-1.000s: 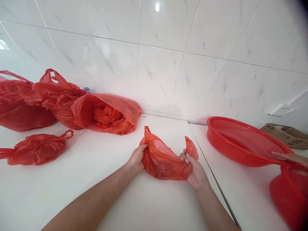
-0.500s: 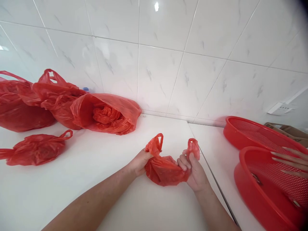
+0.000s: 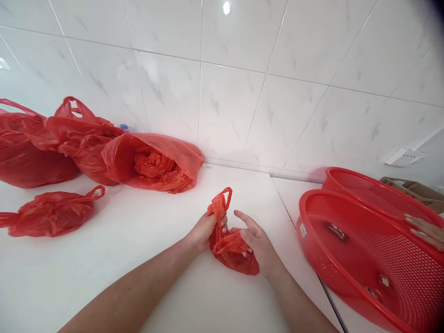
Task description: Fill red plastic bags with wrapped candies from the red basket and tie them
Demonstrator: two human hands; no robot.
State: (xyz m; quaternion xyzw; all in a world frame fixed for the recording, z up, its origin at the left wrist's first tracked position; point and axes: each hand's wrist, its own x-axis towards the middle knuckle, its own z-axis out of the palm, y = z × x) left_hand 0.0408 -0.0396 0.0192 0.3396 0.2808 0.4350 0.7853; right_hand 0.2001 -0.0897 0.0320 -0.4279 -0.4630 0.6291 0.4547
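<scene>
My left hand (image 3: 204, 233) was clamped round the bunched neck of the small red bag (image 3: 237, 261), which I held in front of me, over the white table (image 3: 173, 286). That much looked done: the plastic was gathered in, with a handle loop (image 3: 229, 198) poking up above my fist. I could see no knot in it, so I judged the closing unfinished. My right hand (image 3: 262, 249) was at the bag's other side, index finger stretched away from the thumb; whether its lower fingers gripped the plastic, I couldn't tell. Off to my left lay a bundled bag (image 3: 52, 215), its ends drawn out both ways, though any knot was unclear. Behind it, an open bag (image 3: 189, 155) lay on its side, showing crumpled red plastic (image 3: 154, 164) within.
</scene>
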